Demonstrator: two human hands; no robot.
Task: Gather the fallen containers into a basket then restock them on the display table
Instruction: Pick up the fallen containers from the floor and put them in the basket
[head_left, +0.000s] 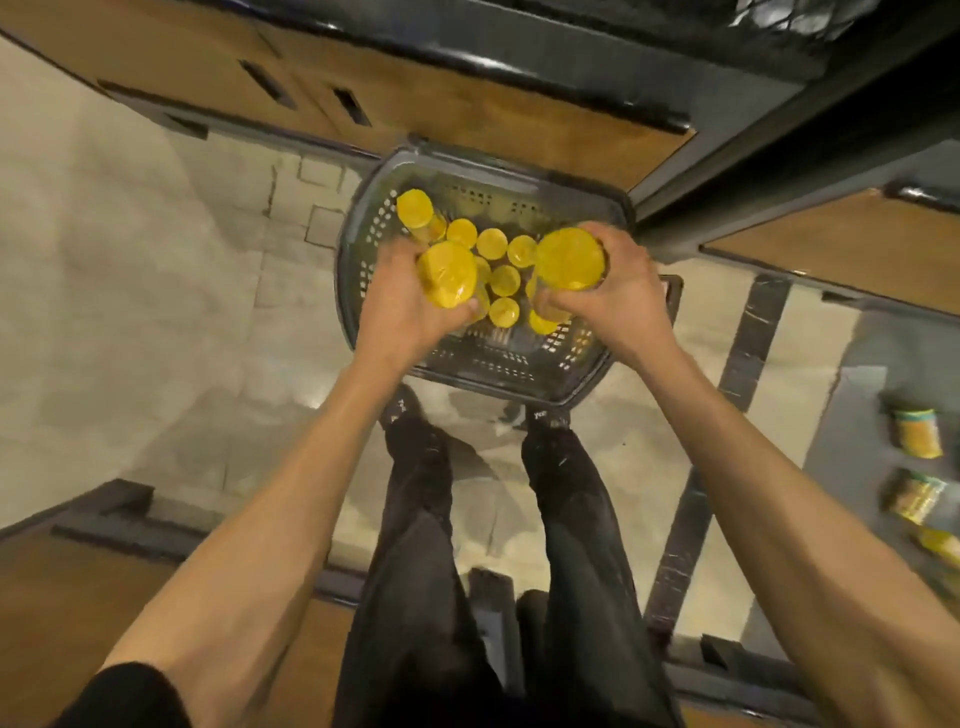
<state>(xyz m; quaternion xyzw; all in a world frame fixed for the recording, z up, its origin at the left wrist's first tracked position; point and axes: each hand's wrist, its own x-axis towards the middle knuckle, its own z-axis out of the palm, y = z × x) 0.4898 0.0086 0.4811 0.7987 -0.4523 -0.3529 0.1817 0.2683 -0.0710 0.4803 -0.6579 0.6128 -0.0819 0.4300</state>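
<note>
The left grip (400, 306) is clenched round a yellow-lidded container (448, 278), fingers wrapped about its side and the thumb pressed under the lid's near edge. The right grip (618, 296) grasps a second yellow-lidded container (570, 259) in the same way, the lid facing up. Both are held upright and raised, just apart from each other, with the two forearms reaching out side by side.

Directly beneath both grips sits a dark grey perforated basket (493, 364) on the floor (156, 312). Between and below the grips a cluster of standing containers (504, 279) fills the basket's middle, their yellow lids close together, and one taller container (414, 208) stands beyond the left grip near the far wall. How many stand there in all cannot be told, since the grips cover some.

Nearer than the basket, under the forearms, are the person's legs in dark trousers (415, 519), feet just at the basket's near rim. Beyond the basket runs a wood-fronted display unit (519, 119) with a dark top edge. Well off to the right of the right grip, a few blurred yellow jars (917, 431) sit on a grey shelf
</note>
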